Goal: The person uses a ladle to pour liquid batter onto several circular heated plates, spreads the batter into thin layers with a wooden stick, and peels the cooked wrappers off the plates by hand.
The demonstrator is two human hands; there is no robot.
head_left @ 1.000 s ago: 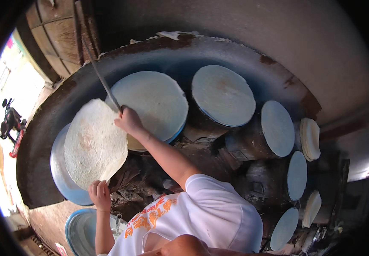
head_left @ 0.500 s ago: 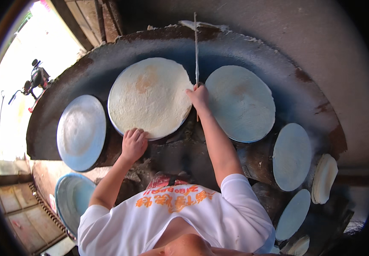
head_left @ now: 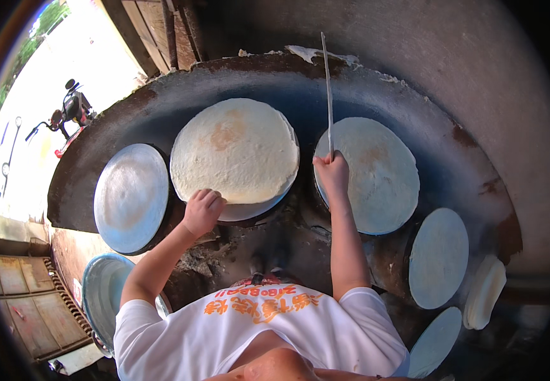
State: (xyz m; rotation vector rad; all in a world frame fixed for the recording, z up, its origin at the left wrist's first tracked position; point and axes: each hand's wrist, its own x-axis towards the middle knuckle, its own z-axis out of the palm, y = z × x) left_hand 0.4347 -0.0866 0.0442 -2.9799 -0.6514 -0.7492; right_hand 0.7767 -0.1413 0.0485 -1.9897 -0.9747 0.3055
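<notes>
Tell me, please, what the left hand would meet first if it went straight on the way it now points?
Most likely the pale round flatbread on the middle griddle plate. The left hand is curled at that plate's near edge, pointing up and away across it. How high it sits above the bread is unclear from this view.

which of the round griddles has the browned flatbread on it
The middle griddle, under the left hand: its flatbread shows a brown patch; the far-left griddle is bare metal.

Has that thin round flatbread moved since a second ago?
Yes. The flatbread hung half off the left round griddle before; now it lies flat on the middle one, at the left hand.
</notes>
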